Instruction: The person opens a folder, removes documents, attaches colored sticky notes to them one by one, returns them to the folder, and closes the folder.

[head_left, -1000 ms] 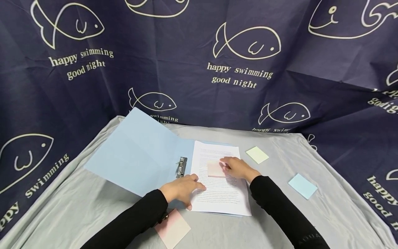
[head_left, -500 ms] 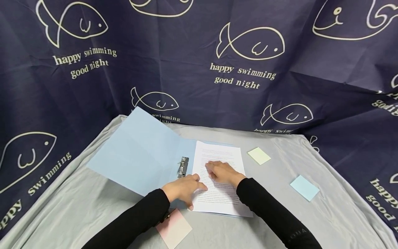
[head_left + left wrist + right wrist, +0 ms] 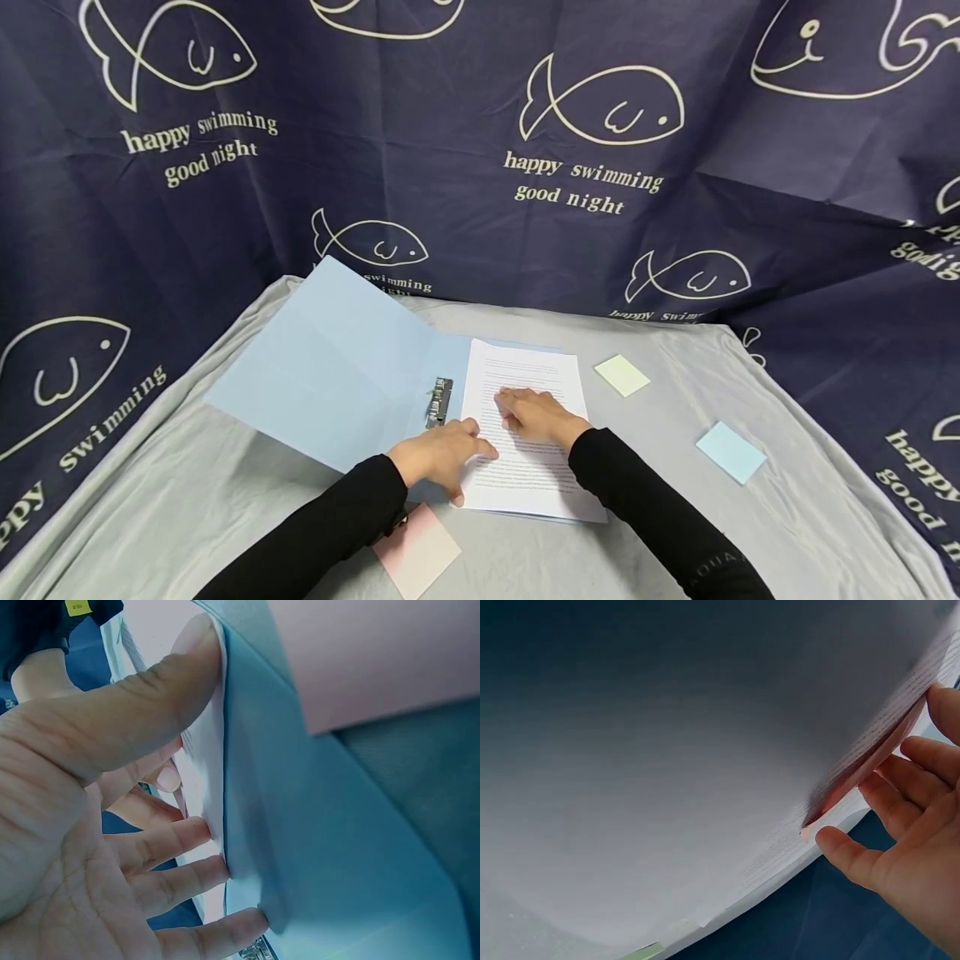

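Observation:
A sheaf of printed paper (image 3: 525, 483) lies on the right cover of an opened light blue file folder (image 3: 337, 367). My left hand (image 3: 438, 458) rests on the sheaf's left edge, the thumb at its lower corner. In the left wrist view the left fingers (image 3: 180, 840) are spread along the paper's edge. My right hand (image 3: 536, 412) is on the middle of the page. Under it, the right wrist view shows a pink sticky note pad (image 3: 862, 776), touched by thumb and fingertips. The head view hides this pad behind the hand.
A metal clip (image 3: 439, 402) sits by the folder's spine. Another pink sticky note pad (image 3: 420, 554) lies near the left sleeve. To the right are a yellow-green pad (image 3: 622, 375) and a blue pad (image 3: 731, 452). A dark patterned curtain (image 3: 465, 125) hangs behind the grey cloth (image 3: 660, 500).
My right hand has shifted left over the pink pad, which showed on the page a second ago and is now covered in the head view. The left hand stays where it was.

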The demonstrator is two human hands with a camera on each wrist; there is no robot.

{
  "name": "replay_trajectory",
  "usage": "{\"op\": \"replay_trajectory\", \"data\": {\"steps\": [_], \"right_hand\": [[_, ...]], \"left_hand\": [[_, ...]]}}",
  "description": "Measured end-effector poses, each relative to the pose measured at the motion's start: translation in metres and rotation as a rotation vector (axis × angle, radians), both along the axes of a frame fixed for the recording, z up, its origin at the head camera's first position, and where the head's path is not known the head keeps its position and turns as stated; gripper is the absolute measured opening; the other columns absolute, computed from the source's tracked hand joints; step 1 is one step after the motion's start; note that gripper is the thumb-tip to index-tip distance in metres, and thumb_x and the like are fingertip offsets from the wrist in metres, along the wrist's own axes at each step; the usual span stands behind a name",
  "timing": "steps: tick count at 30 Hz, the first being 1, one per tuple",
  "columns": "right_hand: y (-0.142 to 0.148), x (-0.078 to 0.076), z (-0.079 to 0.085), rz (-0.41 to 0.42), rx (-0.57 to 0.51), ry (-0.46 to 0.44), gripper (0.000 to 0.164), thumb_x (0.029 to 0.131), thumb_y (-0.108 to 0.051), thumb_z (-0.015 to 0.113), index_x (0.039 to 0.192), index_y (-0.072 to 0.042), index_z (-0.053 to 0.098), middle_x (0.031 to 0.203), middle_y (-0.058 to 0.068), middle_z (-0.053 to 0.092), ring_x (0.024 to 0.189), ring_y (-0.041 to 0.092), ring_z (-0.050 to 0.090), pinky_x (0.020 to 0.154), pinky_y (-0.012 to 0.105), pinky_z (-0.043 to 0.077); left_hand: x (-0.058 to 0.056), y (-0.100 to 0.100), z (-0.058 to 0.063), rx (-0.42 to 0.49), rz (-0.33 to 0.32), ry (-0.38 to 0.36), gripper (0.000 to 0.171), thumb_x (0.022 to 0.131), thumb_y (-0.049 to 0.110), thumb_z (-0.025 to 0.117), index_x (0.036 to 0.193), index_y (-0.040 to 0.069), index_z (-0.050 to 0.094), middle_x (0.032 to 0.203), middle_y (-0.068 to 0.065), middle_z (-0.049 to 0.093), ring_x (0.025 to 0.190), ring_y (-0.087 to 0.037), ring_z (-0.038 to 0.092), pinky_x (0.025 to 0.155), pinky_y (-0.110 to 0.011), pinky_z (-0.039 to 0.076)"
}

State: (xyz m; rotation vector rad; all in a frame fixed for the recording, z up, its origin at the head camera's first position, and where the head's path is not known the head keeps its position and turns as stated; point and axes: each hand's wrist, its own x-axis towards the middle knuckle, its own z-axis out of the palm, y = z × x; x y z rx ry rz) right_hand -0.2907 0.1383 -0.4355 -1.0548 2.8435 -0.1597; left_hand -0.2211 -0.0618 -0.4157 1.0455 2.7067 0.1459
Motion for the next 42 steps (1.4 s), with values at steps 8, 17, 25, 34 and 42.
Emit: {"op": "replay_trajectory", "data": {"steps": [8, 17, 25, 34, 42], "right_hand": [[0.001, -0.002, 0.000, 0.001, -0.040, 0.004, 0.045, 0.090, -0.019, 0.061, 0.132, -0.005, 0.050, 0.137, 0.012, 0.046, 0.123, 0.030, 0.043, 0.090, 0.055, 0.038], [0.012, -0.001, -0.004, -0.012, -0.059, 0.023, 0.047, 0.089, -0.024, 0.063, 0.131, -0.006, 0.051, 0.133, 0.011, 0.050, 0.121, 0.028, 0.046, 0.088, 0.054, 0.039], [0.033, 0.001, -0.002, -0.057, -0.075, 0.018, 0.049, 0.088, -0.022, 0.063, 0.131, -0.001, 0.052, 0.133, 0.014, 0.050, 0.122, 0.031, 0.045, 0.089, 0.054, 0.039], [0.049, 0.005, -0.001, -0.087, -0.099, 0.020, 0.048, 0.087, -0.021, 0.064, 0.129, 0.000, 0.053, 0.129, 0.014, 0.052, 0.120, 0.030, 0.046, 0.091, 0.051, 0.038], [0.062, 0.007, 0.001, -0.134, -0.097, -0.001, 0.049, 0.087, -0.022, 0.065, 0.129, 0.000, 0.053, 0.130, 0.015, 0.052, 0.120, 0.032, 0.046, 0.092, 0.051, 0.037]], "left_hand": [[-0.003, 0.001, -0.001, -0.003, -0.002, 0.008, 0.078, 0.052, 0.030, 0.091, 0.124, 0.031, 0.059, 0.113, -0.002, 0.046, 0.092, -0.014, 0.046, 0.075, -0.025, 0.044], [0.000, 0.003, -0.001, -0.013, -0.019, 0.015, 0.078, 0.051, 0.030, 0.091, 0.123, 0.030, 0.060, 0.112, -0.003, 0.047, 0.090, -0.018, 0.047, 0.072, -0.025, 0.044], [0.000, 0.003, 0.001, -0.010, 0.008, 0.008, 0.077, 0.052, 0.030, 0.091, 0.122, 0.031, 0.060, 0.111, -0.001, 0.046, 0.088, -0.015, 0.045, 0.074, -0.024, 0.042], [-0.001, 0.000, 0.000, 0.007, 0.013, -0.010, 0.077, 0.053, 0.028, 0.091, 0.123, 0.029, 0.060, 0.112, -0.001, 0.045, 0.089, -0.016, 0.044, 0.074, -0.025, 0.042], [-0.001, 0.002, 0.000, 0.016, 0.007, -0.015, 0.077, 0.054, 0.028, 0.090, 0.124, 0.029, 0.059, 0.113, -0.002, 0.046, 0.089, -0.016, 0.043, 0.075, -0.025, 0.042]]}}
